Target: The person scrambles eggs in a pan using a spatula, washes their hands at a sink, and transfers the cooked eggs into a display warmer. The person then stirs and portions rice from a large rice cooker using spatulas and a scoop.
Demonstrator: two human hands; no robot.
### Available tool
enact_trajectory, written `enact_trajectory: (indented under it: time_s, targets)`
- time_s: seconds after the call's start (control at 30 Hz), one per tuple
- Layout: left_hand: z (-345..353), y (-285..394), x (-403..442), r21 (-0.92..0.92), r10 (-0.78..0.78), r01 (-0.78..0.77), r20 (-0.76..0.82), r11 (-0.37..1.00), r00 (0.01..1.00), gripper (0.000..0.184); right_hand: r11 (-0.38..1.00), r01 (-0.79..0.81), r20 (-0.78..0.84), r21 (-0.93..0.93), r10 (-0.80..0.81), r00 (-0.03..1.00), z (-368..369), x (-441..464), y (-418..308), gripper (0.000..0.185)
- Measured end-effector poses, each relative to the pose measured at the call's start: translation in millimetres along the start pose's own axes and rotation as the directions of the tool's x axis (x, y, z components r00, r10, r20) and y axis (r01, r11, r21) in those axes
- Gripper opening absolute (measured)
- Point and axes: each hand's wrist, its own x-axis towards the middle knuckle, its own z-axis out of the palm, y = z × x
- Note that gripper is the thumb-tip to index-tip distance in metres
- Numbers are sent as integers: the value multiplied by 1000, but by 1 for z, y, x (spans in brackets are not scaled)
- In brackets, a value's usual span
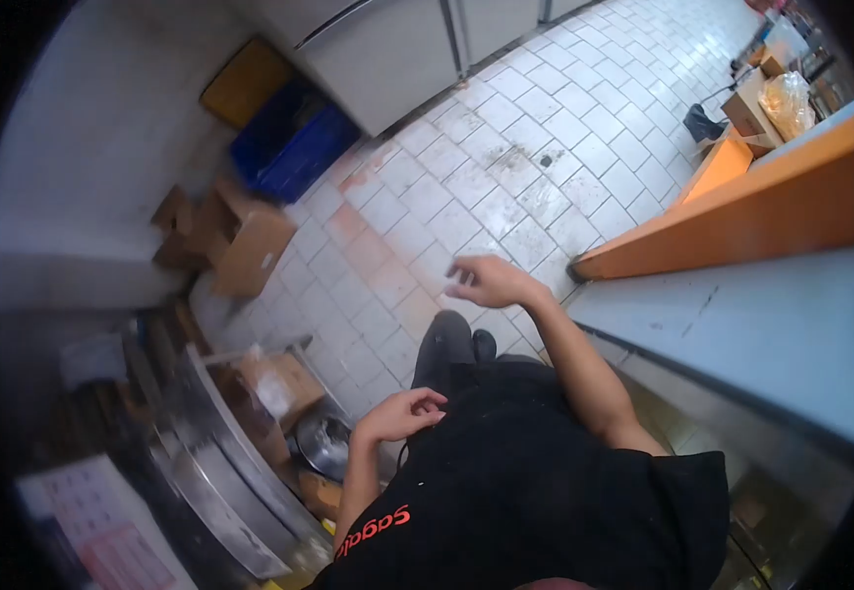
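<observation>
We log 2 bare hands, each half-open with fingers loosely bent: left hand just beside the black shirt, contact unclear to us; right hand out over the tiled floor. We place the metal bowl near the left wrist, a carton next to it. Right of the right arm, we note a pale blue counter and an orange panel. Farther out, we record an open box and a blue crate.

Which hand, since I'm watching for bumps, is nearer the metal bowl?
Left. The left hand is just right of the metal bowl; the right hand, farther right and forward.
</observation>
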Motion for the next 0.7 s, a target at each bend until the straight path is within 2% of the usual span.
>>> enact_trajectory:
  time_s: [0.1, 0.17, 0.2, 0.27, 0.33, 0.37, 0.4, 0.43, 0.47, 0.53, 0.6, 0.63, 0.67, 0.7]
  targets:
    - [-76, 57, 67, 56, -23, 16, 121, 998, 992, 33, 989, 11, -177, 145, 15, 984, -89, 77, -9, 35]
    - [-131, 102, 120, 125, -4, -17, 164, 992, 986, 32, 985, -50, -283, 162, 95, 954, -136, 120, 32, 33]
    - [-158, 121, 151, 67, 39, -52, 188, 996, 981, 32, 981, -83, -340, 173, 138, 930, -159, 138, 58, 32]
    - [-218, 160, 212, -49, 104, -95, 243, 994, 964, 31, 947, -279, -461, 161, 322, 827, -186, 164, 135, 33]
    - [-275, 215, 266, -74, 51, -26, 346, 997, 937, 33, 835, -518, -533, 185, 528, 661, -187, 159, 234, 39]
    - [-302, 248, 295, -75, 25, 4, 392, 997, 919, 34, 688, -698, -498, 198, 684, 533, -172, 145, 294, 45]
    - [-325, 282, 325, 9, -9, 5, 487, 1000, 873, 35, 526, -819, -408, 229, 816, 410, -164, 121, 317, 50]
    - [-344, 312, 351, 95, -59, 5, 572, 995, 818, 36, 404, -899, -400, 169, 862, 312, -134, 89, 357, 51]
    - [-362, 344, 378, 186, -124, 4, 643, 983, 756, 37, 225, -928, -511, 298, 859, 44, -114, 67, 354, 40]
    - [-394, 397, 436, 267, -252, 74, 733, 961, 631, 37, 7, -844, -334, 537, 920, -205, -102, 28, 349, 26]
    - [-418, 451, 493, 373, -364, 97, 761, 923, 537, 40, -12, -767, -108, 642, 989, -106, -111, 6, 356, 20]
    - [-426, 480, 521, 437, -409, 78, 746, 896, 526, 31, -45, -729, 8, 683, 999, -54, -112, -6, 362, 18]
    - [-436, 500, 554, 459, -419, 58, 744, 886, 521, 27, -169, -396, 121, 903, 982, -144, -124, -1, 360, 16]
    - [-447, 517, 592, 482, -431, 39, 740, 875, 517, 23, -133, -436, 58, 890, 982, -181, -139, 14, 376, 18]
